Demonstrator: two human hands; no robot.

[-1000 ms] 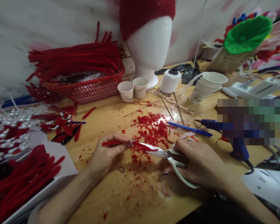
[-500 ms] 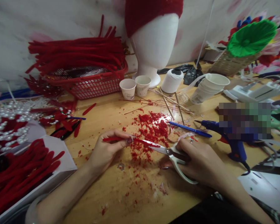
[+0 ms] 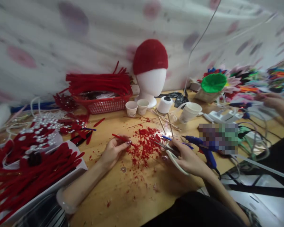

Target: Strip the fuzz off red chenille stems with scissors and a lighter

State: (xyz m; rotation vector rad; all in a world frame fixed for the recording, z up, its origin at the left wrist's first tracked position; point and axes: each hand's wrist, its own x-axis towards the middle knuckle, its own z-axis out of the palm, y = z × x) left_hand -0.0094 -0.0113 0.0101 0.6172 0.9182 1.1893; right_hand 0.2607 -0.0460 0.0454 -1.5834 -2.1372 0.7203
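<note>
1. Head view: our left hand point(image 3: 113, 153) pinches a thin, fuzzy red strip point(image 3: 118, 137), thumb and fingertip together on it. The strip slants from the left, far side of the hand down to the right, past the fingertips.
2. Our right hand point(image 3: 186, 159) is closed around the handles of metal scissors with pale, looped grips point(image 3: 166, 147). Their blades point left; blur keeps us from telling how far these are parted.
3. Between the strip and the blades we see a gap, with a loose heap of red fluff point(image 3: 144, 142) on the pale wooden table point(image 3: 123, 189).
4. Our most open room is on the near side, between the forearms, where only specks and scraps lie.
5. Close limits: a white box of red fuzzy stems point(image 3: 82, 164) bounds the left forearm; a slim blue pen point(image 3: 167, 138) and a dark-blue glue gun point(image 3: 209, 154) crowd the right hand's far and right sides.
6. On the far side, two small paper cups point(image 3: 132, 108) stand before a red plastic basket point(image 3: 106, 105) and a white mannequin head point(image 3: 151, 82).
7. Another person's hand point(image 3: 272, 101) shows at far right, well apart from ours.
</note>
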